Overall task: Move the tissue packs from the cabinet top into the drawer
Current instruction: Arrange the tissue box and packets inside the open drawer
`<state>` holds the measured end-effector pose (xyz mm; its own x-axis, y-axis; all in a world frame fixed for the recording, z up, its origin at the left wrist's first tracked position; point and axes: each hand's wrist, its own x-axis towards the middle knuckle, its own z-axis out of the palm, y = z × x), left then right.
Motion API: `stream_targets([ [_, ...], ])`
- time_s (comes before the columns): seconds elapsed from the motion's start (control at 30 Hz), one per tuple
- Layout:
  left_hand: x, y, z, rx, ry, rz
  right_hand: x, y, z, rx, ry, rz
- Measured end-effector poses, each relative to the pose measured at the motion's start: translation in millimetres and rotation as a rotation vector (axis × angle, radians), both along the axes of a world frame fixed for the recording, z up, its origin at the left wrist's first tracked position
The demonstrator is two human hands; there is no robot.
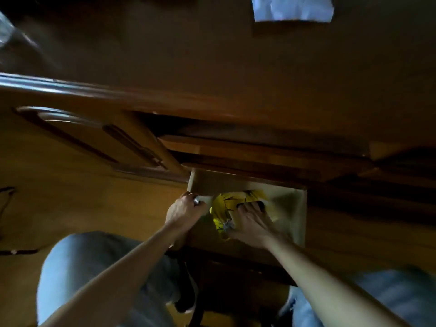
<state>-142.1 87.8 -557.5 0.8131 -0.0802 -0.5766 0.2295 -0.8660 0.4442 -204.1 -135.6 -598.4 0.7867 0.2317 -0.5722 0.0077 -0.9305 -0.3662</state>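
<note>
Cabinet top: brown wood, one pale pack at far edge. Drawer: pulled open, holding yellow tissue pack. Right hand: fingers spread, pressing on the yellow pack. Left hand: curled, gripping drawer's left corner.

the whole view is smeared by motion and dim. a pale blue pack on the cabinet top is cut off by the upper edge. the right hand covers part of the yellow pack in the drawer — its print is unreadable. the left hand holds something small and pale, too blurred to name — its fingertips are hidden.
</note>
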Motion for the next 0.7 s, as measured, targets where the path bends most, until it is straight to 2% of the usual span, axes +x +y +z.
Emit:
stream_targets([
  [0.07,4,-1,-20,-0.005,-0.009,-0.004,9,2,-26,-0.058,-0.145,0.094],
  [0.13,13,-13,-34,0.016,-0.054,-0.070,12,-6,-50,-0.071,-0.209,0.159],
  [0.27,19,-42,-31,0.164,-0.327,-0.210,4,-13,-72,0.073,-0.219,0.017],
  [0.33,-3,-35,-24,0.217,-0.320,-0.271,-26,-1,-76,0.052,-0.192,-0.069],
  [0.4,-25,-26,-30,0.262,-0.187,-0.341,-57,10,-88,0.071,-0.082,-0.141],
  [0.57,-30,-1,-16,0.158,-0.271,-0.214,-68,4,-77,-0.087,-0.112,-0.083],
  [0.7,-29,18,-13,0.158,-0.328,-0.132,-74,1,-77,0.020,-0.041,-0.149],
])
